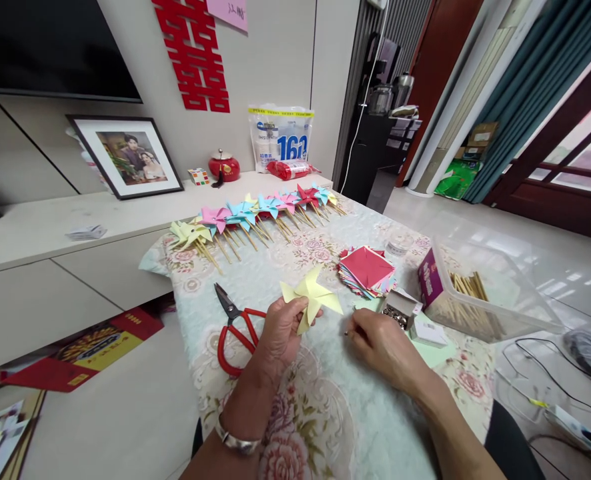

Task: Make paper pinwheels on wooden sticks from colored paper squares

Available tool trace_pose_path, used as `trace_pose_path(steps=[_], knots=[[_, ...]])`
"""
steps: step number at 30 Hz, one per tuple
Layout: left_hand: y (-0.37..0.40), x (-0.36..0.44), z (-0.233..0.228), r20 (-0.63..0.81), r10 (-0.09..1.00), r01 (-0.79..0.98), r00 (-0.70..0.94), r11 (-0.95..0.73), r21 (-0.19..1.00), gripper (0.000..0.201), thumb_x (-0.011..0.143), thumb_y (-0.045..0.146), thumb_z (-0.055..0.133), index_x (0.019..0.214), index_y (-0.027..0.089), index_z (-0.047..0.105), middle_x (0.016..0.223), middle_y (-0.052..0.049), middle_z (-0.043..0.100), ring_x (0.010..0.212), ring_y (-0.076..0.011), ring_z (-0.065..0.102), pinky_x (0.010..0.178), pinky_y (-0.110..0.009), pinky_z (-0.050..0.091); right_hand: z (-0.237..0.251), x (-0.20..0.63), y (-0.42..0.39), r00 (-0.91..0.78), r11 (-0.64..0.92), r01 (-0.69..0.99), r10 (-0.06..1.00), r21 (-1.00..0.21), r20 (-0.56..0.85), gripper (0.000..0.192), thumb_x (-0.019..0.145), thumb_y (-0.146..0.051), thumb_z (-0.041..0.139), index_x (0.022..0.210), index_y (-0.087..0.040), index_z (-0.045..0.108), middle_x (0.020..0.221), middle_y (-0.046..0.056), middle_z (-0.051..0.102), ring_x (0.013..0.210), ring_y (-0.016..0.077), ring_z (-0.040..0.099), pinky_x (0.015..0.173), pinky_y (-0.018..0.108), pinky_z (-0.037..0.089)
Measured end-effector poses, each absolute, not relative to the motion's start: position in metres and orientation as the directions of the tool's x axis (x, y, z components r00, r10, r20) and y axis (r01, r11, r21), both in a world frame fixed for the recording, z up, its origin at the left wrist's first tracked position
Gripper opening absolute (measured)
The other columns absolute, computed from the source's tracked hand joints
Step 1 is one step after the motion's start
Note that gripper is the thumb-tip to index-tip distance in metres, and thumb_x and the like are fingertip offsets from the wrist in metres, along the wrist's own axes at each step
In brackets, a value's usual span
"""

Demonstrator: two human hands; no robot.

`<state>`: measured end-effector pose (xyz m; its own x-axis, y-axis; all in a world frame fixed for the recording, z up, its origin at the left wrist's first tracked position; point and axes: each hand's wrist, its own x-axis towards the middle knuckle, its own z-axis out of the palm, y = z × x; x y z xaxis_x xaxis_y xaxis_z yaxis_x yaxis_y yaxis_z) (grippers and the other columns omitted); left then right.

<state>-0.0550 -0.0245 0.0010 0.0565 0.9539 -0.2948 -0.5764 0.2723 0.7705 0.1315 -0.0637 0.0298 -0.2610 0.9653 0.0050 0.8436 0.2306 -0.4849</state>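
A pale yellow paper pinwheel [311, 297] is pinched between the thumb and fingers of my left hand [286, 328], its blades folded in. My right hand [379, 341] is closed just to the right of it, with a tiny dark tip, seemingly a small metal pin, showing at its fingertips. Beside that hand stands an open small box [399, 308] of shiny metal pins. Red-handled scissors [236, 328] lie left of my left hand, blades pointing away. Behind the right hand sits a stack of coloured paper squares [366, 268], a red one on top.
Finished pinwheels on sticks [241, 215] lie in a row along the far table edge. A clear plastic bin [518, 293] with wooden sticks [468, 287] stands at right. A round clear tape roll [398, 241] lies behind the paper stack. Cables [550, 373] run on the floor.
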Motion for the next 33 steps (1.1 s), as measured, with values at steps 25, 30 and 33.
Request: trace_pose_path(steps=[25, 30, 33], knots=[[-0.025, -0.051, -0.001, -0.27, 0.962, -0.558, 0.046, 0.249, 0.792, 0.031, 0.052, 0.029, 0.082, 0.075, 0.012, 0.07, 0.061, -0.001, 0.067, 0.054, -0.0134, 0.058, 0.055, -0.026, 0.048, 0.023, 0.139, -0.066, -0.465, 0.347, 0.796, 0.875, -0.497, -0.134, 0.019, 0.079, -0.002, 0.054, 0.074, -0.02, 0.06, 0.079, 0.0, 0.064, 0.072, 0.0143, 0.057, 0.068, 0.023, 0.038], [-0.025, -0.049, -0.001, -0.283, 0.958, -0.545, 0.049, 0.263, 0.796, 0.032, 0.05, 0.03, 0.081, 0.075, 0.012, 0.069, 0.064, -0.002, 0.069, 0.054, -0.0139, 0.058, 0.056, -0.026, 0.048, 0.022, 0.137, -0.067, -0.467, 0.362, 0.807, 0.875, -0.467, -0.129, 0.024, 0.076, 0.002, 0.05, 0.074, -0.02, 0.058, 0.078, 0.0, 0.062, 0.07, 0.0137, 0.054, 0.065, 0.023, 0.036], [-0.025, -0.048, -0.002, -0.274, 0.96, -0.533, 0.061, 0.263, 0.804, 0.031, 0.051, 0.03, 0.08, 0.075, 0.013, 0.07, 0.063, -0.002, 0.068, 0.055, -0.0139, 0.057, 0.056, -0.026, 0.047, 0.024, 0.139, -0.067, -0.475, 0.356, 0.753, 0.876, -0.553, -0.084, 0.023, 0.077, 0.001, 0.049, 0.075, -0.02, 0.057, 0.075, -0.001, 0.062, 0.069, 0.0136, 0.055, 0.065, 0.023, 0.038]])
